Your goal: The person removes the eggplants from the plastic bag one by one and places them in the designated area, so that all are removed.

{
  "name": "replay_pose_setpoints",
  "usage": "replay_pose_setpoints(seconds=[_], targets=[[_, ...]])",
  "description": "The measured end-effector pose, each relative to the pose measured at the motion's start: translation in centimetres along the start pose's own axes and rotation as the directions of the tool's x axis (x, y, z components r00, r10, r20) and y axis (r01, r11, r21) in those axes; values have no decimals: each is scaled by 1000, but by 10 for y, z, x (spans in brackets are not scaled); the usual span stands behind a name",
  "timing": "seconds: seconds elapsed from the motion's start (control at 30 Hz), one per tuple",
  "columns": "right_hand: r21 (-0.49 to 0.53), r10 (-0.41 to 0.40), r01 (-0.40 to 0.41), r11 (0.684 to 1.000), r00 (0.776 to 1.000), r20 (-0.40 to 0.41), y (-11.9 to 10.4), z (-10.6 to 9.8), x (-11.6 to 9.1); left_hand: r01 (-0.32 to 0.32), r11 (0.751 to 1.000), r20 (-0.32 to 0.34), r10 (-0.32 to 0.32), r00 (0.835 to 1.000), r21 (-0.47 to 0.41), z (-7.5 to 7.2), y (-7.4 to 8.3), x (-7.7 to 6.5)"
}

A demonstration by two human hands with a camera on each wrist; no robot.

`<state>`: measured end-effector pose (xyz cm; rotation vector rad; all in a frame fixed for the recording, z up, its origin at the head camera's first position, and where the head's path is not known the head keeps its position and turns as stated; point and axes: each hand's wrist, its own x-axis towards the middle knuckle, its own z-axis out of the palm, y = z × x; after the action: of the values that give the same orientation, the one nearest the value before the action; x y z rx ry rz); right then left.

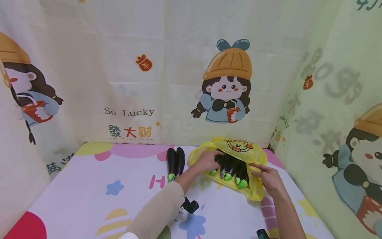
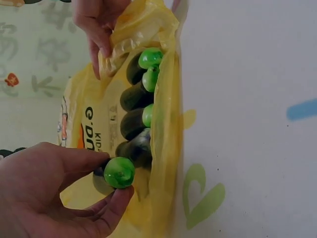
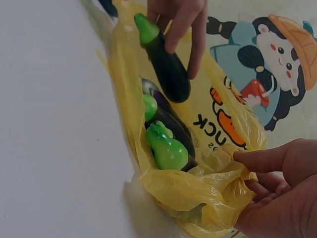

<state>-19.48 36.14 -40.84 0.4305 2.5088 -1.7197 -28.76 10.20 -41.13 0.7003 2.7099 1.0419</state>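
Observation:
A yellow plastic bag (image 1: 256, 190) lies at the table's back right with its mouth toward me. Several dark eggplants (image 1: 234, 168) with green stem ends rest side by side inside it. My left hand (image 1: 207, 161) is at the bag's left part and pinches one eggplant (image 3: 170, 72) between thumb and fingers, its green end (image 2: 119, 172) facing the left wrist camera. In the right wrist view that eggplant is raised above the others. My right hand (image 1: 270, 179) grips the bag's right edge, the crumpled plastic (image 3: 223, 183) between thumb and fingers.
Left of the bag, two more eggplants (image 1: 171, 161) lie side by side on the printed tablecloth (image 1: 140, 196); my left forearm partly covers their near ends. A cartoon-printed curtain (image 1: 179, 99) stands behind the table, with others at both sides.

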Motion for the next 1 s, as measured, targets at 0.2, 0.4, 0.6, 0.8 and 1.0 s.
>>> replay_pose_setpoints(seconds=[0.2, 0.4, 0.6, 0.8, 1.0], targets=[[-2, 5, -5, 1000, 1000, 1, 2, 1, 1, -44, 999, 20, 43, 999, 21, -3, 4, -15], [1, -7, 7, 1000, 1000, 13, 0, 4, 2, -76, 997, 13, 76, 997, -31, -7, 3, -33], [-14, -8, 8, 1000, 1000, 6, 0, 3, 1, -91, 992, 21, 93, 995, -83, -9, 1, -47], [-20, -4, 4, 1000, 1000, 13, -1, 0, 1, -97, 994, 13, 97, 995, -57, -13, 0, -63], [-8, 2, -2, 1000, 1000, 23, -1, -2, 0, -78, 995, 5, 78, 997, -67, -17, -4, -80]])
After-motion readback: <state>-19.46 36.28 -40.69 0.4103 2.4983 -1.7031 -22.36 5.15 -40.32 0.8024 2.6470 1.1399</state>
